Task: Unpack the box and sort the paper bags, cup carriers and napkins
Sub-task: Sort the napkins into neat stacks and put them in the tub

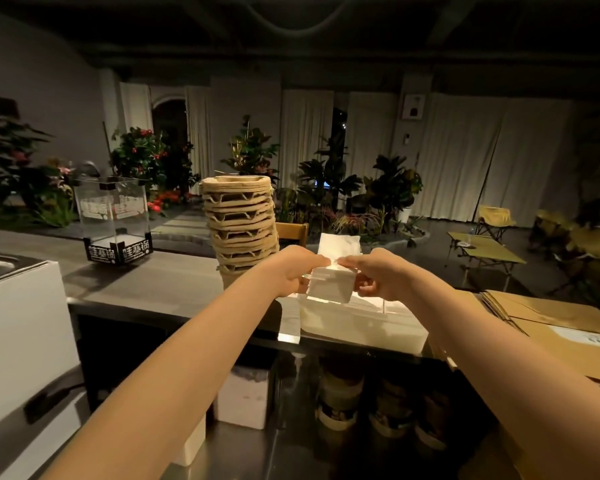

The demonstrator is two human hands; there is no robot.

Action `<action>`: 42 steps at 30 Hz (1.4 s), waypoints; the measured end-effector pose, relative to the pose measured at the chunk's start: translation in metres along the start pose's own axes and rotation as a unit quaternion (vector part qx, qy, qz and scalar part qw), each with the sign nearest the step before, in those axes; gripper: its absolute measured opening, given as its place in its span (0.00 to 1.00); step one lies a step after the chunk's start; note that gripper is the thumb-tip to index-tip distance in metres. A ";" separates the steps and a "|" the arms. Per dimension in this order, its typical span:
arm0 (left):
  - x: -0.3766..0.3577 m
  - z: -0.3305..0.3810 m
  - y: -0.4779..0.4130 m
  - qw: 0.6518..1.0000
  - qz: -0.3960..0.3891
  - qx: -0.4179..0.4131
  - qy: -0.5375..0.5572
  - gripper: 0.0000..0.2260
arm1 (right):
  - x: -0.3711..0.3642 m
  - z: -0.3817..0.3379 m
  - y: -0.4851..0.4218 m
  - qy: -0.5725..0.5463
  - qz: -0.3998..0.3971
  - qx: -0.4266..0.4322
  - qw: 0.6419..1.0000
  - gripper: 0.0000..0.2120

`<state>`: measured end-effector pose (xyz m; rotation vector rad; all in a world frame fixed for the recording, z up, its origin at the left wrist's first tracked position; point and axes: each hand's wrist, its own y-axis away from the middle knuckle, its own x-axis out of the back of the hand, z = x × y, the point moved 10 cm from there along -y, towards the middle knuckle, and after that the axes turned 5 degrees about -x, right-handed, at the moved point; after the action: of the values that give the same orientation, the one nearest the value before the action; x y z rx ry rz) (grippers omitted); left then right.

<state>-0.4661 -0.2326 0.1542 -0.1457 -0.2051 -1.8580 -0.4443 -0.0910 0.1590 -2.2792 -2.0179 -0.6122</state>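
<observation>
Both grips are pinching one napkin bundle (pixel 331 285): left hand (pixel 291 275) and right hand (pixel 378 278) are holding its sides, just above the white pile (pixel 361 323) on the surface (pixel 153 278). Cup carriers (pixel 239 223) are standing stacked beside it. Brown flat sheets (pixel 551 323) are lying to the right, bags or cardboard, can't tell. Guessing we're roughly midway.

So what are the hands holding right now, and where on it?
A small white napkin bundle, above the larger white pile: the left hand grips its left side, the right hand its right side, fingertips nearly meeting on top.

Rough pulp cup carriers (pixel 240 225); white paper napkins (pixel 331 284); glossy counter (pixel 146 282).
</observation>
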 end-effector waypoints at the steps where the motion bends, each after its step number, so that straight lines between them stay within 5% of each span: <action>1: 0.000 0.001 -0.004 1.000 0.001 -0.007 -0.017 0.15 | 0.000 0.000 -0.007 0.011 0.003 -0.009 1.000 0.08; 4: 0.002 0.001 -0.016 0.997 0.016 -0.026 -0.066 0.12 | -0.005 0.003 -0.024 0.021 -0.018 -0.038 0.999 0.06; 6: 0.006 0.000 -0.022 0.994 0.038 -0.038 -0.091 0.01 | -0.012 0.008 -0.033 0.019 -0.050 -0.057 0.997 0.05; 12: 0.005 0.006 -0.036 0.974 0.074 -0.100 -0.191 0.03 | -0.015 0.017 -0.053 0.059 -0.052 -0.085 0.993 0.08; 16: -0.001 0.008 -0.036 0.950 0.082 -0.109 -0.280 0.18 | -0.016 0.022 -0.053 0.063 -0.066 -0.098 0.991 0.09; 22: -0.009 0.019 -0.030 0.918 0.094 -0.156 -0.352 0.26 | -0.020 0.027 -0.056 0.059 -0.067 -0.122 0.989 0.08; 32: -0.018 0.021 -0.029 0.884 0.089 -0.186 -0.419 0.24 | -0.020 0.029 -0.053 0.079 -0.047 -0.139 0.986 0.09; 39: -0.014 0.008 -0.030 0.865 0.082 -0.186 -0.460 0.24 | -0.025 0.030 -0.062 0.190 -0.001 -0.131 0.973 0.06; 42: -0.013 0.015 -0.023 0.816 0.129 -0.218 -0.520 0.20 | -0.021 0.020 -0.062 0.252 0.040 -0.101 0.962 0.11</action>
<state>-0.4841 -0.2110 0.1650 -1.4510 -0.4733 -1.3436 -0.5001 -0.0956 0.1196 -2.0034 -1.6734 -1.2868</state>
